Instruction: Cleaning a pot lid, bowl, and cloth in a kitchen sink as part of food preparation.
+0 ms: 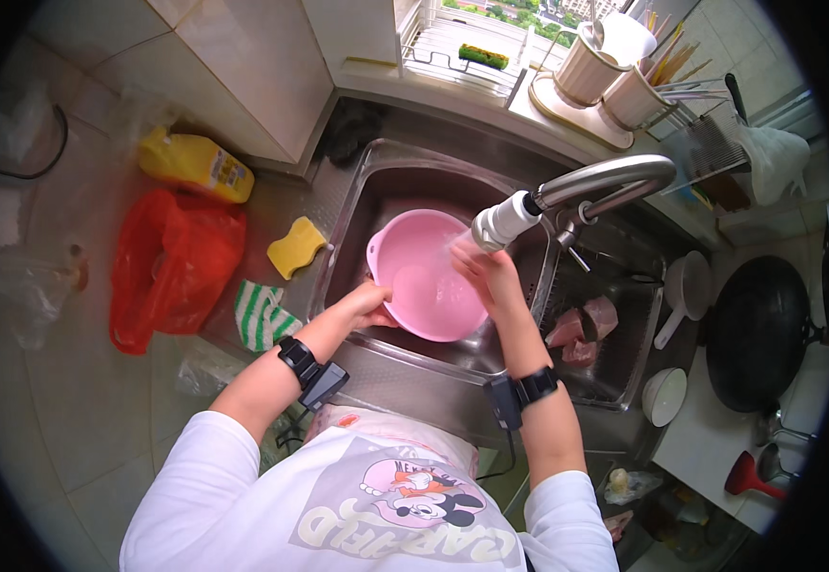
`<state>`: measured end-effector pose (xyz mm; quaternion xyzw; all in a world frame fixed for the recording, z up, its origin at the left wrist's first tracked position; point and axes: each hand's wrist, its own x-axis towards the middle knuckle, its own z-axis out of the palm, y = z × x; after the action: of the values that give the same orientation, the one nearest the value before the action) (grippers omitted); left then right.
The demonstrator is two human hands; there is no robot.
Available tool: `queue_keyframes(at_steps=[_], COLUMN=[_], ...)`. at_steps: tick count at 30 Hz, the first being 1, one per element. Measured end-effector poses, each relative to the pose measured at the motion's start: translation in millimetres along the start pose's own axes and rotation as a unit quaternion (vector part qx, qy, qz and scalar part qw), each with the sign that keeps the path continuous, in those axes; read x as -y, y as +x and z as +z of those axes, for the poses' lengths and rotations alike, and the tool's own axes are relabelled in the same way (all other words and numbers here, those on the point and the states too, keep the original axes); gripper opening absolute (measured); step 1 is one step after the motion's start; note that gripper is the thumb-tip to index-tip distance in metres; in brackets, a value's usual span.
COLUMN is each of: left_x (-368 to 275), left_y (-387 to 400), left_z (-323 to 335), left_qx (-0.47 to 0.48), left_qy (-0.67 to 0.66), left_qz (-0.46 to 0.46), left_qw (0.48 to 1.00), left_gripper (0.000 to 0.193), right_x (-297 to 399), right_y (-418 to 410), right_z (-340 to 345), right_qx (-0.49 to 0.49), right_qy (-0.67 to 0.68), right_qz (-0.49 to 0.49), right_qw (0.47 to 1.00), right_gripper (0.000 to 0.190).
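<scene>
A pink plastic basin point(425, 286) is in the left bowl of a stainless steel sink point(386, 154). My left hand point(373, 306) grips its rim at the lower left. Under the white spray head of the faucet point(504, 222), my right hand point(482, 275) is over the basin's right side with its fingers extended, in the running water. That hand holds nothing that I can see; the spray and the faucet head partly hide its fingertips. Some water lies in the bottom of the basin. Several pieces of raw meat point(580, 332) lie in the right sink bowl.
Left of the sink are a yellow sponge point(296, 247), a green-and-white striped cloth point(260, 318), a red plastic bag point(178, 264) and a yellow bottle point(200, 164). To the right are a white bowl point(664, 397), a white-handled pan point(684, 286) and a black wok point(757, 332). Utensil holders point(586, 68) stand behind the faucet.
</scene>
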<state>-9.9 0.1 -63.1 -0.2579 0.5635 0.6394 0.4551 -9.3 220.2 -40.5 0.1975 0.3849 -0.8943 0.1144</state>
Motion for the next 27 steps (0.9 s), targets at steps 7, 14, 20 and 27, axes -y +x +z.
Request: queue_keyframes(at_steps=[7, 14, 20, 27], left_x=[17, 31, 25, 23], left_y=[4, 14, 14, 24], left_z=[-14, -22, -22, -32], left_qx=[0.037, 0.049, 0.047, 0.045], left_qy=[-0.116, -0.169, -0.212, -0.212], left_qz=[-0.078, -0.110, -0.110, -0.097], left_qw=[0.989, 0.978, 0.970, 0.971], left_gripper=[0.035, 0.034, 0.036, 0.033], right_x=[58, 44, 49, 65], right_y=[-29, -1, -8, -26], right_z=[39, 42, 45, 40], right_qx=[-0.072, -0.113, -0.043, -0.031], right_qy=[-0.538, -0.425, -0.355, -0.418], right_qz=[-0.252, -0.338, -0.214, -0.155], right_qw=[0.801, 0.832, 0.909, 0.895], right_gripper=[0.048, 0.034, 0.031, 0.039])
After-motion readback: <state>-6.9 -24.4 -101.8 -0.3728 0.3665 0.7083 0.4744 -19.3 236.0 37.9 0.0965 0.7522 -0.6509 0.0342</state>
